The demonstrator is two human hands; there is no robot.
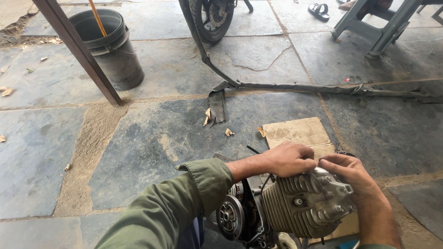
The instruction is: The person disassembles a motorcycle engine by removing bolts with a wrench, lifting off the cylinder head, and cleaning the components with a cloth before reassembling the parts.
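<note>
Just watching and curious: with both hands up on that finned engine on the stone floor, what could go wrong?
1. The finned engine overhangs the cardboard; it might tip or roll.
2. The left hand and right hand press by thin fins; fingers could get nicked.
3. The rubber strip lying ahead could trip someone.

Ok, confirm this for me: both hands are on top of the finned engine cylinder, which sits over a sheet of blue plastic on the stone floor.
Not blue plastic: the head view shows brown cardboard under it. The left hand and right hand do rest on top of the finned engine cylinder, on the stone floor.
</note>
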